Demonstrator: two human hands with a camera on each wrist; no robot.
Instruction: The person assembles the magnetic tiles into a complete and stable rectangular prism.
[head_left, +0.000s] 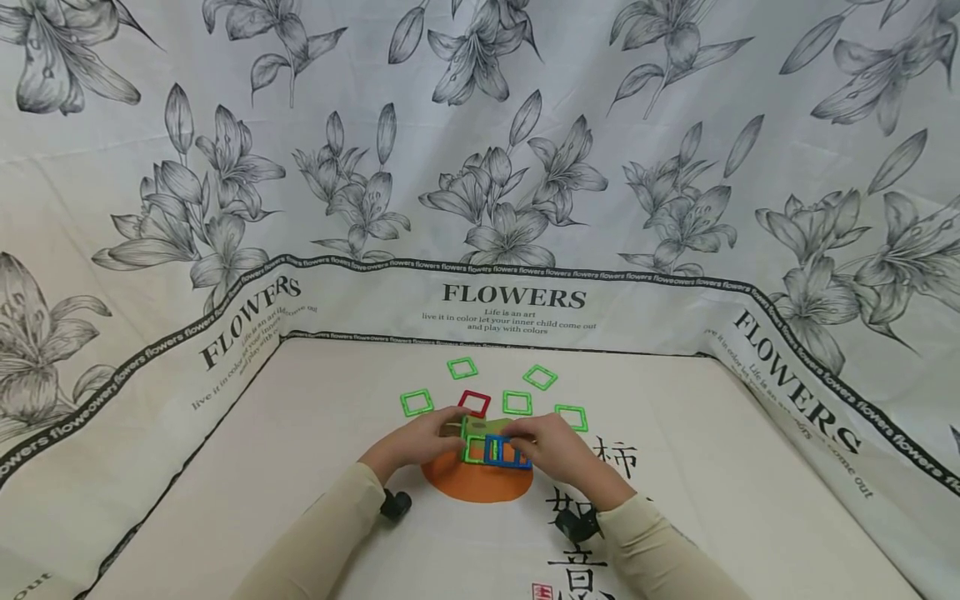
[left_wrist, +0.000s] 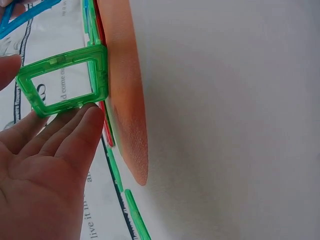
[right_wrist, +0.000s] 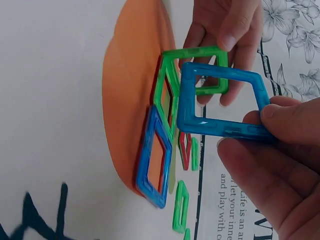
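Observation:
My left hand (head_left: 420,442) pinches a green square magnetic tile frame (left_wrist: 55,61) and holds it upright, thumb on one edge and fingers behind the other. Between the thumb and fingers of my right hand (head_left: 558,450), a blue magnetic tile frame (right_wrist: 187,97) is held upright by one side. In the right wrist view, the blue frame overlaps the upright green one; whether they touch I cannot tell. Below, another green frame (right_wrist: 160,92) and a second blue frame (right_wrist: 143,170) lie flat, side by side, on the orange fruit print (head_left: 480,492).
Beyond my hands lie a red frame (head_left: 477,393) and several loose green frames (head_left: 517,393) on the white cloth. Black brushed characters (head_left: 617,457) run down the cloth at right. A flower-printed curtain (head_left: 510,225) closes the back and sides.

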